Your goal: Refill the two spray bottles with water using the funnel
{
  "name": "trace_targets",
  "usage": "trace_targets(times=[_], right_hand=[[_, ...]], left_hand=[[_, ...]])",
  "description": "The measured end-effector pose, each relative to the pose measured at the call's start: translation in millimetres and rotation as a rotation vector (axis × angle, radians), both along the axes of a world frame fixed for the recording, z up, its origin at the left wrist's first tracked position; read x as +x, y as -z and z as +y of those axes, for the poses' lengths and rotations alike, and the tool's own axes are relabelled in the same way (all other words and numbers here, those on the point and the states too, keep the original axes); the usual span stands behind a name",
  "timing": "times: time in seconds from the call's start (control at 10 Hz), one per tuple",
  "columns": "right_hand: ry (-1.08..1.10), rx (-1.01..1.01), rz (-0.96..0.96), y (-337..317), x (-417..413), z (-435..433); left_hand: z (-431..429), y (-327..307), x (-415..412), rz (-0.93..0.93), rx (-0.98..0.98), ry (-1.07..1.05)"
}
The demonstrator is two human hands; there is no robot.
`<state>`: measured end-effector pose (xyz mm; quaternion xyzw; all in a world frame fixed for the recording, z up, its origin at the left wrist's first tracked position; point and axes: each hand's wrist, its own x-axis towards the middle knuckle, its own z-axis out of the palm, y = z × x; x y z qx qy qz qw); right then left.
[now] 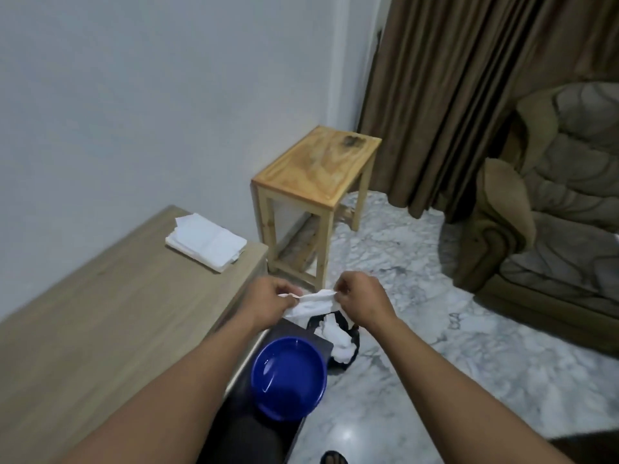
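Centre frame: left hand [268, 296] and right hand [360, 296] each pinch one end of a white tissue [315, 301], fingers curled on it, with the tissue stretched between them above a black container [355, 346] holding crumpled white paper. The blue bowl [288, 376] sits lower centre on a dark stand [291, 327] – just below the hands, beside the container. The desk [100, 313] at left carries a tissue stack [206, 242]; a wooden stool [318, 169] stands behind.
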<state>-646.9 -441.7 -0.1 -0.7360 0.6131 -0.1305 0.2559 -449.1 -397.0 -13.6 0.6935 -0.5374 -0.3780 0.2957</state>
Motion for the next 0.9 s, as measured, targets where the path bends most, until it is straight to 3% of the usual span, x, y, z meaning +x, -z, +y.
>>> trace_targets(times=[0.3,0.5,0.7,0.9], right_hand=[[0.179,0.164,-0.021,168,-39,-183],[0.231,0.264,0.042,288,-49,-259],[0.286,0.325,0.079,387,-53,-286],[0.360,0.367,0.035,404,-66,-260]], left_hand=[[-195,164,-47,-0.056,0.165,-0.007],[-282,272,-65,-0.137,0.216,-0.014],[-315,360,-79,-0.227,0.273,0.039],[-287,355,-81,-0.127,0.249,-0.037]])
